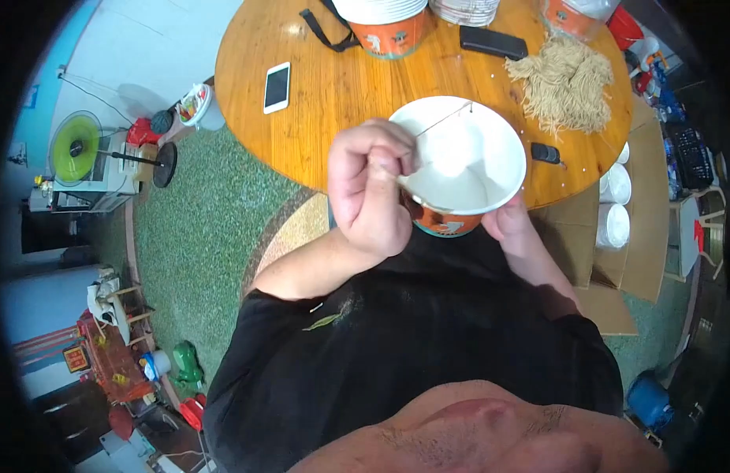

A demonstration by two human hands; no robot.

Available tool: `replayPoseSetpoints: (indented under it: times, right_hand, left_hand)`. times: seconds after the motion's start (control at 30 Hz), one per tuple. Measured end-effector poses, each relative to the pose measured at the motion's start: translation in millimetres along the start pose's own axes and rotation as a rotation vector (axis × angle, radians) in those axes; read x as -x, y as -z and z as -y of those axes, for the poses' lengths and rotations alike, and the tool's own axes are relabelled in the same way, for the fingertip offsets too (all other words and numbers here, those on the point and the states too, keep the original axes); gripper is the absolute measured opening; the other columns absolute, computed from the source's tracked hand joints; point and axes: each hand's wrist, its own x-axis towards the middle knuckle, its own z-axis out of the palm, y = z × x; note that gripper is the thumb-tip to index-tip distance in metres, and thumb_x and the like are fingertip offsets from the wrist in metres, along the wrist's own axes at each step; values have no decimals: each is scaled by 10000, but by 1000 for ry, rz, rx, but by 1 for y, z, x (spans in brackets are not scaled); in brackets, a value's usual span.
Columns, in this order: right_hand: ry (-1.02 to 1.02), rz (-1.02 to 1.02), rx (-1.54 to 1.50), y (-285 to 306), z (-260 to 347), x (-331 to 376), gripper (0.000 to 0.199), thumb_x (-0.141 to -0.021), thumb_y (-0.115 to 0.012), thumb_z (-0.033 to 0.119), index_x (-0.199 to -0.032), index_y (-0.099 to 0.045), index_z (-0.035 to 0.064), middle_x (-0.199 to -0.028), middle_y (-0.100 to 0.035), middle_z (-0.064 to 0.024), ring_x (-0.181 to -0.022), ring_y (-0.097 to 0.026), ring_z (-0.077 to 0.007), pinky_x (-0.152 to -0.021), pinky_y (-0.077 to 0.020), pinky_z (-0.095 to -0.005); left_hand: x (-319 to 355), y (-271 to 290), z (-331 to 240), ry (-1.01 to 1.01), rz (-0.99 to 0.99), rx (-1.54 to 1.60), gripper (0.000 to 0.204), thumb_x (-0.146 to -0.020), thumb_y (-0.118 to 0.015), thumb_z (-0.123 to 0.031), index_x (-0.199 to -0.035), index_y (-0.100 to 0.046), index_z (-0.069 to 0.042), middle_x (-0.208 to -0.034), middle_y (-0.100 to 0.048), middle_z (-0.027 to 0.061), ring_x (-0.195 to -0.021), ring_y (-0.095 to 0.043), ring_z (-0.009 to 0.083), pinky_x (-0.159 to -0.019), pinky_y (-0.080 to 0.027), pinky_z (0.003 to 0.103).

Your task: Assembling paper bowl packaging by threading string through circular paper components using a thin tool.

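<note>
1. The nearest things are the two hands, in front of the black shirt. The left hand has its thumb and fingers pinched together at the near-left rim of the bucket, seemingly clamped on a thin cord.
2. The right hand is at the right side of the bucket, below the rim. Its fingers are mostly hidden, so I cannot tell how firmly they grip.
3. The white-lined paper bucket, orange outside, is between the hands, at the near edge of the bench, its mouth turned up toward the person. The cord crosses the mouth, from the left hand to the far rim.
4. For good handling, I judge that the right hand should hold the bucket steady without squeezing the wall, while the left hand draws the cord gently and evenly. A sharp pull could tear or bend the rim.
5. Farther on the bench, a small black object and a bundle of tan cords lie to the right, and a white phone to the left.
6. At the far side are a stack of similar buckets and a dark case.
</note>
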Motion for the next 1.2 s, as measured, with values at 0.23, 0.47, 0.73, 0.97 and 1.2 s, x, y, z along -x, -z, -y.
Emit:
replayPoseSetpoints:
  times: [0.23, 0.47, 0.73, 0.97, 1.2]
  right_hand:
    - [-96, 68, -393, -46, 29, -6, 1222, -719, -853, 648, -1621, -239, 99, -1633, -352, -104, -1476, -388, -307, -1212, -346, -531]
    - [135, -112, -25, -40, 99, -40, 1002, -906, -584, 736, -1640, -219, 161, -1659, -323, -107, -1512, -341, -342, -1218, -315, -587]
    - [504, -203, 1198, -40, 333, -167, 658, -996, -665, 290, -1554, -431, 31, -1416, -613, -125, -1272, -595, -181, -1070, -469, -345]
    - [460, -525, 2084, -103, 409, -321, 1093, -668, -876, 581, -1493, -476, -15, -1406, -579, -315, -1282, -597, -397, -1066, -494, -445]
    - [126, 69, 1966, -139, 349, -414, 1154, -646, -892, 590, -1498, -441, -45, -1346, -627, -307, -1173, -674, -403, -955, -570, -434]
  left_hand:
    - [4, 10, 8, -100, -175, 119, 119, -1095, -416, -170, -1048, -425, -62, -909, -429, 84, -821, -407, 193, -762, -387, 354]
    - [11, 43, 27, -100, 77, -326, 180, -957, -590, -53, -1114, -603, 34, -1165, -592, 202, -1106, -599, 309, -1016, -454, 414]
    - [49, 102, 57, 170, 312, -894, 492, -875, -732, -84, -1333, -582, 19, -1453, -544, 227, -1454, -421, 444, -1167, -375, 516]
    - [49, 94, 66, 171, 402, -1026, 377, -855, -745, -141, -1190, -646, 0, -1269, -636, 191, -1360, -530, 381, -1173, -379, 515]
    - [52, 97, 69, 146, 377, -1033, 289, -828, -754, -103, -1091, -672, -15, -1150, -687, 160, -1261, -604, 360, -1096, -439, 492]
